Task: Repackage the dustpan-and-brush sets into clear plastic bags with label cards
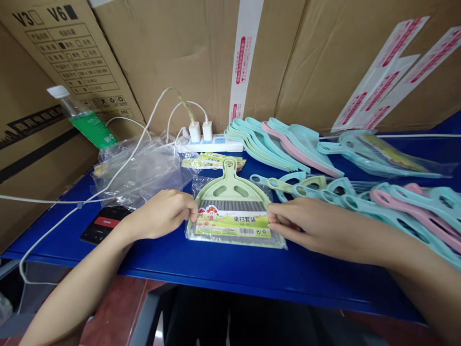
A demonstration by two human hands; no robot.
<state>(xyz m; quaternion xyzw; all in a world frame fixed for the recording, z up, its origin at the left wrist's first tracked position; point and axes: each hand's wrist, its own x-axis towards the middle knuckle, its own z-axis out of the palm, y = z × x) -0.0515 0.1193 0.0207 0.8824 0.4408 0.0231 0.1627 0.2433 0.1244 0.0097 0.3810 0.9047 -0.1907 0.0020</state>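
Note:
A light green dustpan point(234, 180) lies flat before me with its handle pointing away, and a grey-bristled brush point(230, 205) is nested in it. Across the bristles runs a printed label card point(233, 225) with mushroom pictures. Clear plastic bag film point(279, 239) surrounds the set. At the left edge my left hand point(162, 214) is closed, fingertips pressed to the set. My right hand point(302, 222) pinches the opposite edge, beside the card's right end. Whether the fingertips grip card or only film, I cannot tell.
Clear bags point(140, 163) heap at left, near a black-and-red device point(104, 223) and a tilted bottle point(91, 125). More label cards point(212, 161) lie beyond the set, before a power strip point(219, 143). Dustpans point(295, 139) and brushes point(363, 206) pile right. Cardboard boxes point(187, 57) stand behind.

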